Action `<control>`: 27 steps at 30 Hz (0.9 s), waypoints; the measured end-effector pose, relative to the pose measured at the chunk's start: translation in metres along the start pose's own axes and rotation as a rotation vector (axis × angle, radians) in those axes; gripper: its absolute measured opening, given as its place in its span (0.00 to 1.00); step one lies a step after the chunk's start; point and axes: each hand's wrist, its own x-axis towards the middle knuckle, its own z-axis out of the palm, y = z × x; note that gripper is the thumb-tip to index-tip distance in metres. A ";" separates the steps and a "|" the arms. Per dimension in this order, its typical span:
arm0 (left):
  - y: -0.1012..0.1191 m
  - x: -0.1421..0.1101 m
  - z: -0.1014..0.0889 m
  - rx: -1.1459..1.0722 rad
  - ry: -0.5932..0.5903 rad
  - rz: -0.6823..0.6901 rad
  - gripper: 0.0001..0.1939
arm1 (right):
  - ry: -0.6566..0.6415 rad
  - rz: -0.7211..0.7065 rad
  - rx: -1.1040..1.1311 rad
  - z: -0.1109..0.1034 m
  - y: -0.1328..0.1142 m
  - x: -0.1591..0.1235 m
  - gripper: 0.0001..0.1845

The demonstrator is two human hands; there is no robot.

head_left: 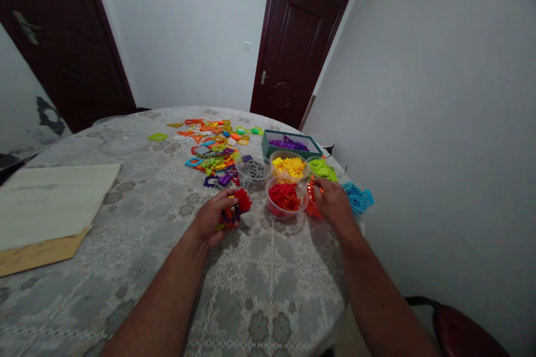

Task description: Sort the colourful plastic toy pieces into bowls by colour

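Note:
Several small toothed plastic building pieces, red, yellow and purple, are gripped in my left hand [215,215] above the table. A red piece [243,201] sticks out past its thumb. My right hand [333,201] reaches into the orange pieces [312,209] at the right, its fingers closed on an orange piece [310,188]. Between the hands stands a clear round tub of red pieces [285,196]. Behind it are tubs of grey pieces [254,168], yellow pieces [288,166] and lime green pieces [322,168].
Blue pieces [358,198] lie at the right table edge. A teal box [268,148] holds purple pieces [288,144]. Mixed pieces [215,159] spread over the lace-patterned tablecloth [159,234]. Pale board or paper [58,201] lies left; a chair [464,326] stands lower right.

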 end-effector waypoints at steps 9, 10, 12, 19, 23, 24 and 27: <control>0.001 -0.001 0.001 0.005 0.010 0.001 0.19 | 0.043 0.161 0.088 -0.005 0.000 0.007 0.15; 0.002 -0.001 0.002 0.008 0.011 -0.002 0.19 | 0.054 0.190 0.118 -0.008 0.004 0.008 0.15; 0.002 -0.001 0.003 0.011 0.015 -0.011 0.19 | 0.078 0.250 0.135 -0.016 0.014 0.009 0.14; 0.001 0.002 0.001 0.035 0.022 -0.014 0.18 | 0.061 0.251 0.163 -0.033 0.032 0.002 0.19; 0.000 0.002 0.000 0.042 0.013 -0.015 0.18 | 0.055 -0.012 0.161 -0.021 0.025 0.006 0.24; 0.000 0.002 0.000 0.045 0.016 -0.018 0.18 | 0.044 -0.088 0.141 -0.016 0.023 0.009 0.26; 0.000 0.002 0.000 0.058 0.035 -0.025 0.19 | -0.064 -0.233 0.050 -0.006 0.017 0.021 0.29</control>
